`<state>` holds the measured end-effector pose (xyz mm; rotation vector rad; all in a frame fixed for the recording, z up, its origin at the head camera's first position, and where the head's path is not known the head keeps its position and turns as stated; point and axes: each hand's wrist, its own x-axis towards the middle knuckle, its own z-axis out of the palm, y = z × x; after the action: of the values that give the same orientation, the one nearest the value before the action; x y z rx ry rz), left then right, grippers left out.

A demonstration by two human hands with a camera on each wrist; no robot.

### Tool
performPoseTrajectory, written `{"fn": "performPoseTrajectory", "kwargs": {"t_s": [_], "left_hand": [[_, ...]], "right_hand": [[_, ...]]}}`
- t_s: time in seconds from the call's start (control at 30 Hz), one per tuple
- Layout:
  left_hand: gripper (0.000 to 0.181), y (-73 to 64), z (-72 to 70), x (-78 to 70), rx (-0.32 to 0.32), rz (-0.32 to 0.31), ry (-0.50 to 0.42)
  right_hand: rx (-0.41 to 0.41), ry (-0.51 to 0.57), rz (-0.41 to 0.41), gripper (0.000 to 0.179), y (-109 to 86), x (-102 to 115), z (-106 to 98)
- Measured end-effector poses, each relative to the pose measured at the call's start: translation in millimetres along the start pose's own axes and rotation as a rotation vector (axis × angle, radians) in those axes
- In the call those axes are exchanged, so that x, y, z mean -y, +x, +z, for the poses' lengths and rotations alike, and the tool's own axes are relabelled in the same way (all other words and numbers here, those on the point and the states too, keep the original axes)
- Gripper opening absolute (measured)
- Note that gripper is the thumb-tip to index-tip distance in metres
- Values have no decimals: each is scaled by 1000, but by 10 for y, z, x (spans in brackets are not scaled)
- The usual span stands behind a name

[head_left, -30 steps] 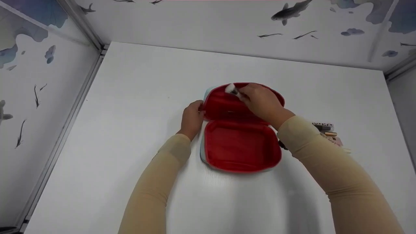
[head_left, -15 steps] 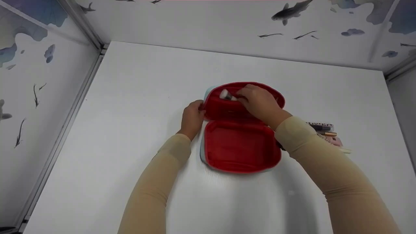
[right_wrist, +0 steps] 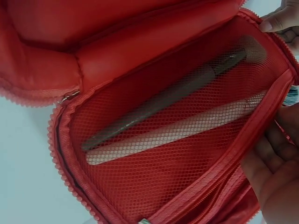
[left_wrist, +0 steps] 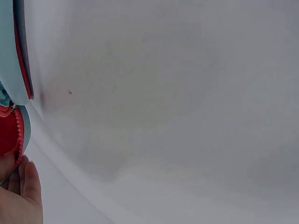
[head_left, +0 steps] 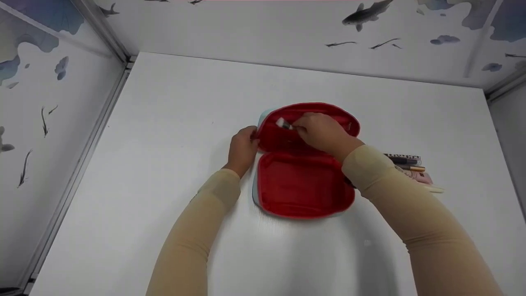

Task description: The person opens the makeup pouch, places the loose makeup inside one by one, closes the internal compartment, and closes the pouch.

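A cosmetic bag, red inside and pale blue outside, lies unfolded on the table. At its left edge my left hand grips the zipped rim; the left wrist view shows that hand with fingers over the rim. Over the far half, my right hand pinches a white-tipped makeup brush, bristles pointing left. In the right wrist view the right hand is at the mesh pocket's edge, bristles showing beyond it. Behind the mesh lie a dark brush and a pale handle; whether that handle is the held brush's, I cannot tell.
Right of the bag, partly behind my right sleeve, lie a leopard-patterned item, a dark tube, a gold-ended stick, a pink item and a cream stick. Printed panels border the white table.
My right hand has lowered the brush towards the far half of the bag and shifted slightly left; less of the brush shows. My left hand keeps its hold on the rim.
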<state>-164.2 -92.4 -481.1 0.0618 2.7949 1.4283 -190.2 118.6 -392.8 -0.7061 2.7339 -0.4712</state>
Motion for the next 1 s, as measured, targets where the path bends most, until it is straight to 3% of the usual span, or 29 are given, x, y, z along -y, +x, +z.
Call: {"fn": "performPoseTrajectory", "kwargs": {"t_s": [0.33, 0.5, 0.63, 0.87, 1.0], "left_hand": [[27, -12, -12, -25, 15, -25, -8], [27, -11, -13, -24, 29, -53, -9], [25, -5, 0, -13, 28, -55, -13], [26, -4, 16, 9, 23, -42, -32], [28, -6, 26, 27, 23, -46, -28]], "right_hand": [[124, -11, 69, 14, 48, 82, 63], [135, 7, 94, 11, 32, 88, 63], [106, 20, 79, 15, -9, 69, 52], [23, 22, 35, 39, -140, 47, -4], [-56, 26, 1, 39, -238, 23, -36]]}}
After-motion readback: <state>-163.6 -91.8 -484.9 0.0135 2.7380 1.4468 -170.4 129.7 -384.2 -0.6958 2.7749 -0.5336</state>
